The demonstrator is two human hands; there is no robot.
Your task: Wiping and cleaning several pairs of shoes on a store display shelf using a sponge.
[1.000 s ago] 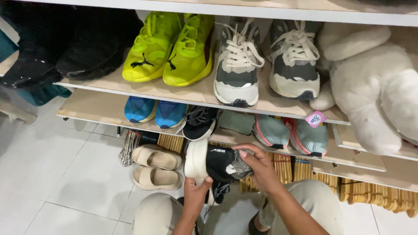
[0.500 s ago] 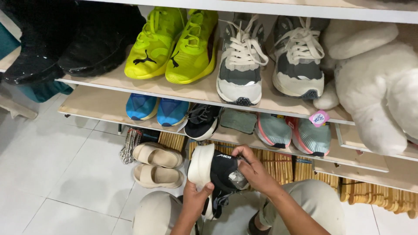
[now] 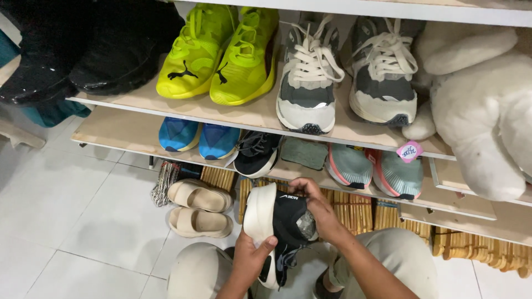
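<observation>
A black sneaker with a thick white sole point(image 3: 275, 217) is held on its side above my knees, in front of the low shoe rack. My left hand point(image 3: 250, 256) grips its white sole from below. My right hand point(image 3: 314, 206) is closed over the shoe's upper and heel, fingers curled along the top edge. Its loose laces hang down between my legs. A matching black sneaker point(image 3: 256, 153) stands on the lower shelf just above.
The upper wooden shelf point(image 3: 233, 113) carries black boots, a neon yellow pair point(image 3: 221, 55) and a grey-white pair point(image 3: 343, 72). The lower shelf holds blue and teal-pink pairs. Beige slides point(image 3: 199, 207) lie on the tiled floor. A white plush toy point(image 3: 482, 105) fills the right.
The held shoe has shifted slightly right and upward and turned more upright. My right hand slid further over its top; my left hand moved up along the sole.
</observation>
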